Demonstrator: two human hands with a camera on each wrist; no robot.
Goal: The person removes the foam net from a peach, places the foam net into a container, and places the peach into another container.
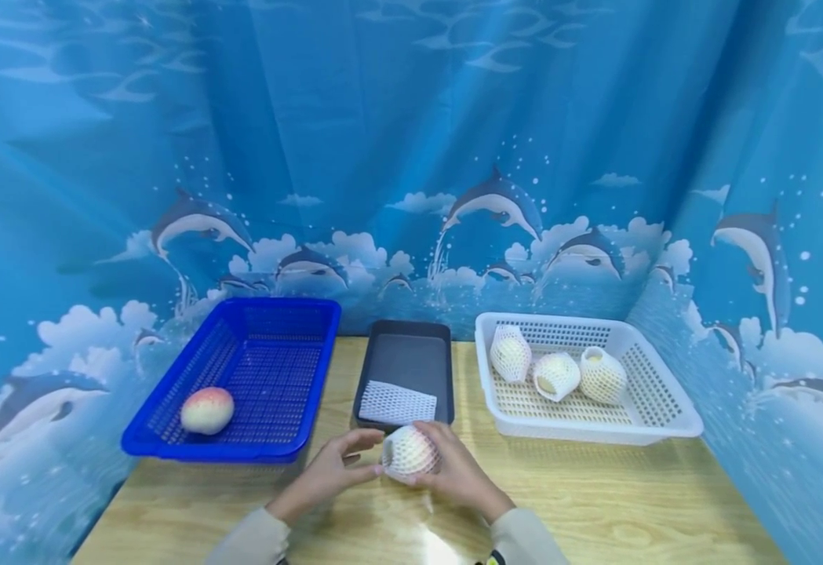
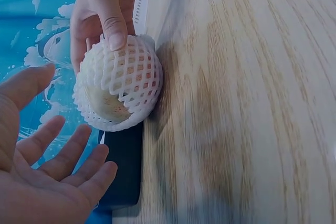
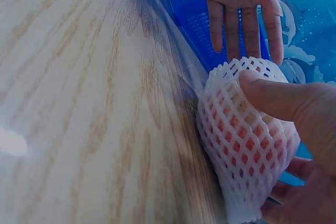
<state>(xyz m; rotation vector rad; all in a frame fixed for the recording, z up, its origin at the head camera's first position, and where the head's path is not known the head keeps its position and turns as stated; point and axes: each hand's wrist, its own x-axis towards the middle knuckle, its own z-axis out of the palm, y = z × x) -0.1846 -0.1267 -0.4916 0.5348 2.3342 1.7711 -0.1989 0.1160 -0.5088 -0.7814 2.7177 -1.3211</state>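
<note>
A peach in a white foam net sleeve [image 1: 413, 453] is held above the table in front of the dark tray. My right hand [image 1: 459, 468] grips it, thumb on one side and fingers on the other, as the right wrist view shows. The net [image 3: 247, 140] covers most of the fruit; its open end in the left wrist view leaves pale peach skin [image 2: 107, 103] bare. My left hand [image 1: 336, 471] is beside that open end, its fingers spread and apart from the net in the left wrist view.
At the left, a blue basket [image 1: 322, 377] holds one bare peach [image 1: 207, 410]. A dark tray [image 1: 407, 353] with a flat foam net [image 1: 397, 402] lies in the middle. To the right, a white basket [image 1: 566, 428] contains three netted fruits [image 1: 602, 375]. A dolphin-print curtain [image 1: 411, 157] hangs behind.
</note>
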